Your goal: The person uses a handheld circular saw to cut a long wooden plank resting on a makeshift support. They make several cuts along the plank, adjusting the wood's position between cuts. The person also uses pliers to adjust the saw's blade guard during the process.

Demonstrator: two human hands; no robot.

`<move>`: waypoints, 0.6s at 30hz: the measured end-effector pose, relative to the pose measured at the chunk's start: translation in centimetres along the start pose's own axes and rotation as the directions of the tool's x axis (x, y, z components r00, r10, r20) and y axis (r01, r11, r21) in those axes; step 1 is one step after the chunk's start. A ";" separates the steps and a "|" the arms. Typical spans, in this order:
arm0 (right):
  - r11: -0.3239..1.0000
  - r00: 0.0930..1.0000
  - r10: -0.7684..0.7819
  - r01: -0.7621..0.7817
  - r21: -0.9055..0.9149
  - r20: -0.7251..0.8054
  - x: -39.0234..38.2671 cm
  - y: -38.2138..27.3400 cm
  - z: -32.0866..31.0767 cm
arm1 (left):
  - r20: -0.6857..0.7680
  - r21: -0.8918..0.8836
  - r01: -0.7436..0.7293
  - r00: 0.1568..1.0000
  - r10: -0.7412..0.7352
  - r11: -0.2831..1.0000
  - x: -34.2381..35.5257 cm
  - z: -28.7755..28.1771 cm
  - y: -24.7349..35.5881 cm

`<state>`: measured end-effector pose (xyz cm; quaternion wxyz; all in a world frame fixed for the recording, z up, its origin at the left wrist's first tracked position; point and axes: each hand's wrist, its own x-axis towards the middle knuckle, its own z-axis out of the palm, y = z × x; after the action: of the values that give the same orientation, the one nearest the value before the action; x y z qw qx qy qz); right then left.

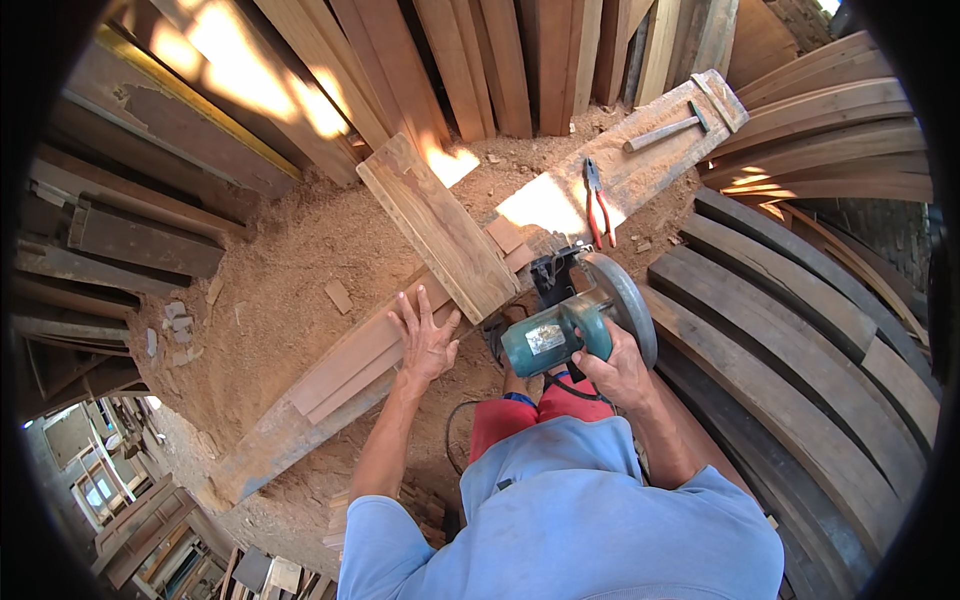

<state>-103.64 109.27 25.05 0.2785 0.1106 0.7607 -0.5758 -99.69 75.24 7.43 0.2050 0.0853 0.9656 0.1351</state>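
Observation:
My right hand (pixel 617 368) is wrapped round the rear handle of a teal circular saw (pixel 532 345). The saw's round grey guard faces right, and its black base is toward the crossing board. With fingers spread, my left hand (pixel 428 340) lies flat on thin reddish planks (pixel 345 378), which rest along a long, worn support board (pixel 255 465). A short, wide brown board (pixel 437 225) lies across these planks, its near end beside the saw and close to my left fingertips. The saw's blade edge is hidden from this view.
Red-handled pliers (pixel 597 205) and a hammer (pixel 663 134) lie on the support board's far end. Sawdust (pixel 250 330) covers the ground. Upright timber (pixel 490 70) stands at the back; curved dark beams (pixel 790 310) are stacked at right. A cord (pixel 450 435) runs near my legs.

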 end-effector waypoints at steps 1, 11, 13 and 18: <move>0.999 1.000 -0.028 0.028 0.021 0.009 0.0 -0.1 0.0 | 0.002 -0.006 0.000 1.000 0.000 1.000 0.0 0.0 0.0; 0.999 0.999 -0.034 0.034 0.003 0.033 0.4 -0.9 0.0 | 0.000 -0.018 -0.006 1.000 0.006 1.000 -0.1 -0.1 0.0; 1.000 0.999 -0.031 0.031 0.004 0.037 0.5 -0.8 0.1 | -0.002 -0.015 -0.010 1.000 0.010 1.000 -0.1 -0.2 0.0; 1.000 0.999 -0.007 0.008 -0.022 0.039 0.5 -0.7 0.2 | 0.035 -0.002 0.008 0.999 -0.008 1.000 0.0 -0.3 0.0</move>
<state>-104.32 108.80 25.31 0.2924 0.0933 0.7617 -0.5706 -99.83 75.15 7.72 0.2226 0.0837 0.9621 0.1337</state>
